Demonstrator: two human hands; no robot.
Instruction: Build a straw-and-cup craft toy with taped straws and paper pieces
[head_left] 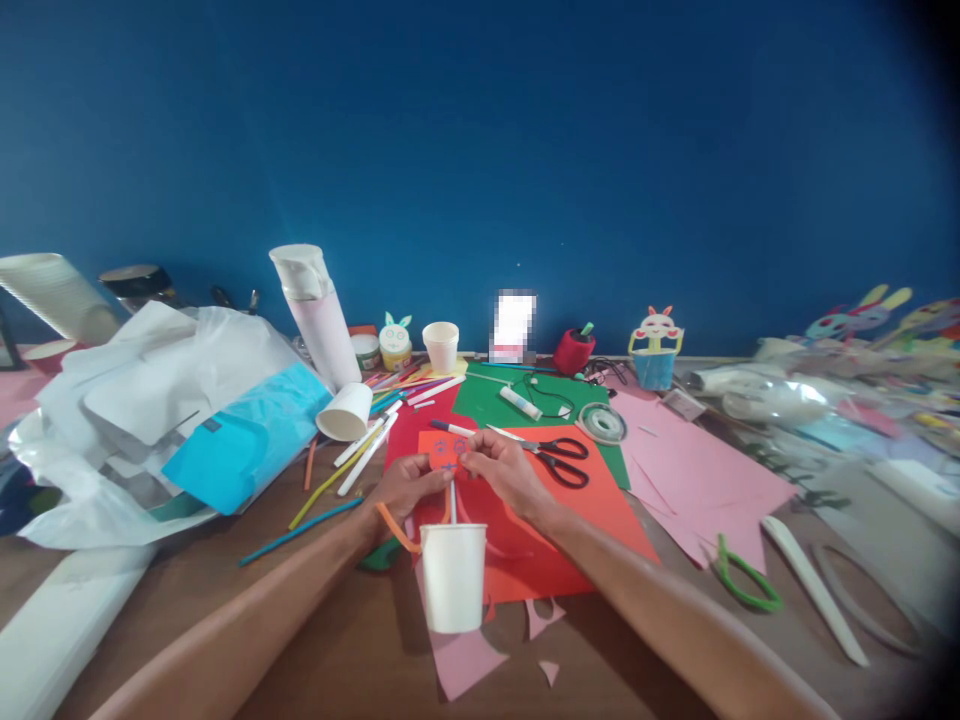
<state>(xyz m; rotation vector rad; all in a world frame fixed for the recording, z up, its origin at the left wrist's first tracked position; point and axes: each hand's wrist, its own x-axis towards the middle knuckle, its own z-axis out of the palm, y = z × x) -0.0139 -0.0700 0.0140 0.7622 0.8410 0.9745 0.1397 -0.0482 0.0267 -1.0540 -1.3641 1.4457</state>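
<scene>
Between my two hands is a small orange paper face (448, 452) with drawn eyes and a mouth. My left hand (411, 485) pinches its left edge, and my right hand (506, 470) pinches its right side. A thin white stick (453, 503) runs from below the face down into a white paper cup (453, 580). The cup is upright in front of my wrists; whether it rests on anything is unclear. An orange pipe cleaner (397, 528) sticks out from the cup's left side, under my left wrist. Orange paper (592, 520) lies beneath my right hand, with black-handled scissors (562, 462) beyond it.
Markers (367, 455) and pipe cleaners (324, 500) lie at left, near a tipped paper cup (345, 412) and plastic bags (150, 400). Pink sheets (697, 470), a tape roll (602, 423) and a green pipe cleaner (746, 583) are at right. A glue stick (520, 403) lies on green paper.
</scene>
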